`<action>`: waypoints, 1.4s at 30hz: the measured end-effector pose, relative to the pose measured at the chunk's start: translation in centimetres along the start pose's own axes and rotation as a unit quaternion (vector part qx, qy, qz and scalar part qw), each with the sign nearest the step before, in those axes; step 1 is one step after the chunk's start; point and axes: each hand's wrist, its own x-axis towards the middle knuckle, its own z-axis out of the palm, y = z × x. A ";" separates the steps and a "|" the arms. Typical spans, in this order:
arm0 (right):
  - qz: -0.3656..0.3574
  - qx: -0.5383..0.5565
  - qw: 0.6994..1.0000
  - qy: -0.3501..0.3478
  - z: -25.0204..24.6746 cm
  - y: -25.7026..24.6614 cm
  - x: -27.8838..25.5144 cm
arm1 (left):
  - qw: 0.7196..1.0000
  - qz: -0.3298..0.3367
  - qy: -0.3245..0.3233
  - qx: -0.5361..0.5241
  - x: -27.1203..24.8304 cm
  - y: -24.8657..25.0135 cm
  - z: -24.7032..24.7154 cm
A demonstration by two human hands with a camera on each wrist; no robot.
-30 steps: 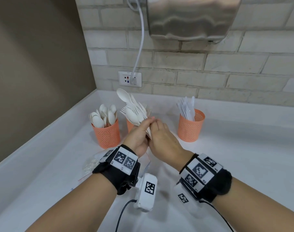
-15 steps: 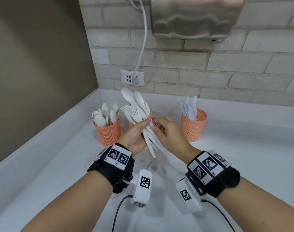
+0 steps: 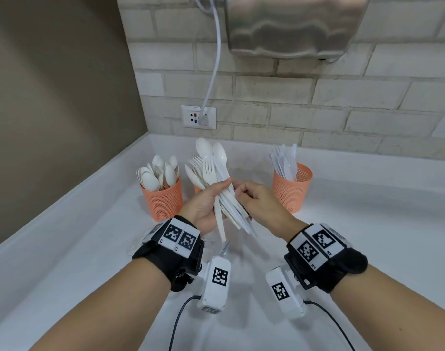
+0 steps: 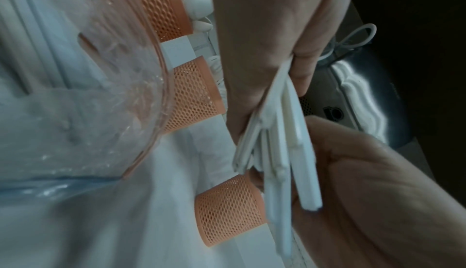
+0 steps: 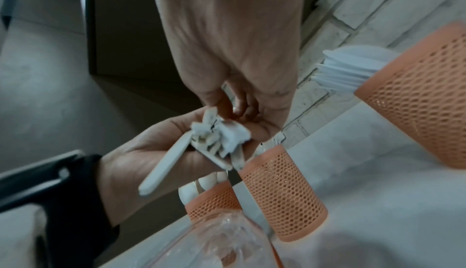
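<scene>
The bundle of cutlery (image 3: 210, 174), white plastic forks and spoons, is held fanned out at the centre of the frame, above the counter (image 3: 368, 236). The left hand (image 3: 203, 209) wraps round the handles, and the right hand (image 3: 262, 203) pinches one piece with curled fingertips. The pieces look light, stiff and smooth, so they will likely slide on each other. A single piece is best taken by its handle. A cup of spoons (image 3: 163, 198) stands at left and a cup of knives (image 3: 291, 191) at right.

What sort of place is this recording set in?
Probably a self-service counter in a canteen or pantry: a steel hand dryer on a brick-tile wall, and orange mesh cups of disposable spoons and knives. The left hand holds mixed plastic cutlery.
</scene>
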 end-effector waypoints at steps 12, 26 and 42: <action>0.016 0.045 0.999 -0.026 0.1 0.2 0.2 | 0.999 0.000 0.047 0.011 0.5 -0.1 -0.7; 0.034 0.051 0.981 -0.183 -2.8 0.7 -0.8 | 0.993 0.043 0.089 -0.067 0.4 0.8 -1.3; 0.039 0.140 0.978 -0.150 -2.1 1.2 -1.5 | 0.995 0.044 0.085 -0.034 -0.1 1.1 -1.3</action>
